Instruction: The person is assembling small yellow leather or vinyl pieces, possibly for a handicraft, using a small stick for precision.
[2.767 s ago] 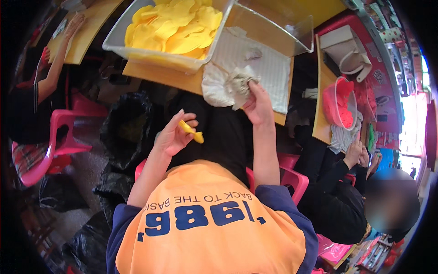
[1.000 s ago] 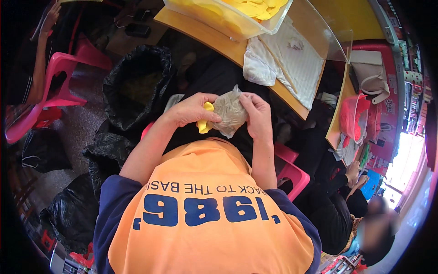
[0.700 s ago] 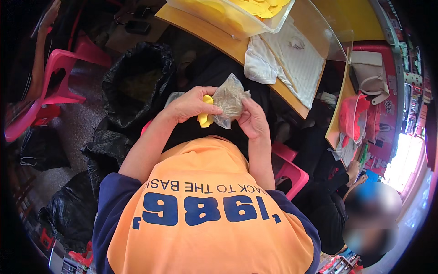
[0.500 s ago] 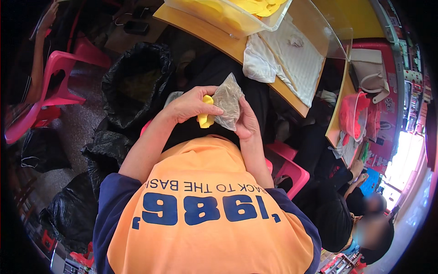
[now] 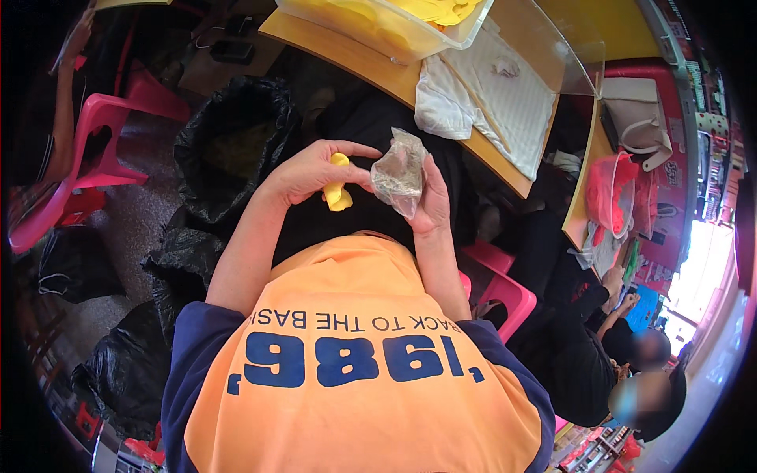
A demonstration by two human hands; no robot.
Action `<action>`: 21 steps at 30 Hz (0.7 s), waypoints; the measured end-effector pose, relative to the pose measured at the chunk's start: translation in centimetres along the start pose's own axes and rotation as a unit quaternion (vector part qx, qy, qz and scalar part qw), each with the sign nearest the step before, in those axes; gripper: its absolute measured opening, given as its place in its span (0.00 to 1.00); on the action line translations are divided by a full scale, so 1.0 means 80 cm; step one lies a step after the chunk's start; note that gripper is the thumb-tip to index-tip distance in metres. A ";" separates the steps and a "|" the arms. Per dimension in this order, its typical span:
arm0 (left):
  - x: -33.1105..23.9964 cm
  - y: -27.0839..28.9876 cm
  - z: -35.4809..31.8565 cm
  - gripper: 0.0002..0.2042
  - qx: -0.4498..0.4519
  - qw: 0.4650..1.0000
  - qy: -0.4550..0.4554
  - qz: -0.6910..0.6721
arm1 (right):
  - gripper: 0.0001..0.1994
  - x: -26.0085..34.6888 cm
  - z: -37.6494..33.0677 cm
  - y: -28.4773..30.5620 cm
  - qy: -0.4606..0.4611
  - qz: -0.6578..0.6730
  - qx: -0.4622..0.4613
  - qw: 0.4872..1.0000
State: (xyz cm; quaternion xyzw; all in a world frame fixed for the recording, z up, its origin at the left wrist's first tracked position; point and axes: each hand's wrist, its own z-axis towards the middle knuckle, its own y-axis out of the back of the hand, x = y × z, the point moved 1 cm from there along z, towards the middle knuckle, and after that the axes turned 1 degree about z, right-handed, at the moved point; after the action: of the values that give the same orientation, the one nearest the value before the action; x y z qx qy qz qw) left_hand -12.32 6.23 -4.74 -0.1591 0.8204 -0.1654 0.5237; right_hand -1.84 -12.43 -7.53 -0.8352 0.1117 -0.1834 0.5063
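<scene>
In front of my lap, my right hand [image 5: 428, 203] holds a small clear plastic bag [image 5: 398, 175] with greyish-brown contents, its fingers mostly behind the bag. My left hand [image 5: 309, 172] keeps a limp, bright yellow piece [image 5: 337, 193] tucked in its curled fingers; its exact kind I cannot make out. The left index finger and thumb stretch apart toward the bag, and the thumb tip is at the bag's left edge. Whether it touches the bag I cannot tell.
A clear tub [image 5: 394, 39] of yellow pieces stands on the wooden table [image 5: 347, 59], beside a white cloth [image 5: 441, 102]. An open black sack [image 5: 193, 150] sits left of my knees. Pink chairs [image 5: 87, 150] flank me. A person [image 5: 576, 370] works at right.
My left hand has drawn back leftward from the bag, and its thumb and index finger have spread. The yellow piece moved with it. The bag stays in my right hand, more crumpled and slightly turned.
</scene>
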 end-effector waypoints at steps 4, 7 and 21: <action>0.001 0.010 -0.001 0.17 -0.071 0.980 0.001 -0.184 | 0.20 0.006 -0.006 0.002 0.045 -0.059 -0.044 0.996; 0.007 0.012 0.004 0.15 -0.080 0.965 -0.034 -0.246 | 0.21 0.011 -0.009 0.014 0.060 -0.092 -0.035 0.993; 0.010 0.022 0.004 0.16 -0.054 0.957 0.003 -0.286 | 0.16 0.006 -0.015 -0.031 0.065 -0.260 -0.008 0.963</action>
State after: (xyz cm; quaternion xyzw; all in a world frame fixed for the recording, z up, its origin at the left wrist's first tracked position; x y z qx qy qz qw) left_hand -12.51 7.44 -6.28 -0.4142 0.7502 -0.2641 0.4426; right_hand -1.90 -12.44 -4.77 -0.8259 -0.0751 -0.3615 0.4262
